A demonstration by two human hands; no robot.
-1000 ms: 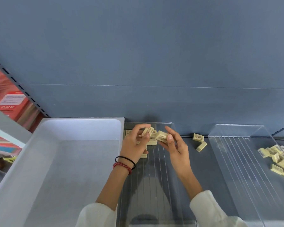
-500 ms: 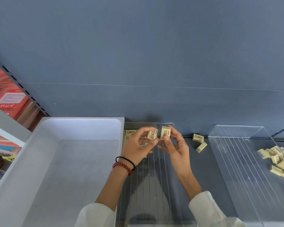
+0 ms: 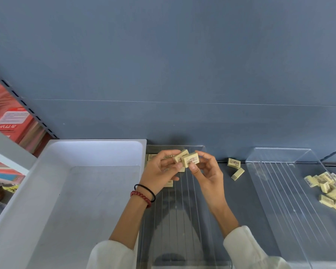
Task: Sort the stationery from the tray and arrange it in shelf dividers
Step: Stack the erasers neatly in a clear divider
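Observation:
My left hand [image 3: 159, 171] pinches a small cream eraser [image 3: 179, 155] between thumb and fingers. My right hand [image 3: 207, 171] pinches a second cream eraser [image 3: 191, 161] with printed lettering, touching the first. Both are held above the back of a clear ribbed shelf divider [image 3: 182, 220]. A few erasers [image 3: 151, 158] lie flat at the divider's far end, partly hidden by my left hand. To the left stands a white tray [image 3: 47, 200], with nothing visible inside.
Two loose erasers [image 3: 235, 167] lie on the grey shelf between the dividers. A second clear divider [image 3: 291, 200] at the right holds a heap of erasers [image 3: 330, 189]. Red boxes [image 3: 12, 121] fill the neighbouring shelf at the far left. The blue back wall stands close behind.
Both hands have brought their erasers together, and the right eraser now lies turned with its printed face up, against the left one. The hands rose slightly.

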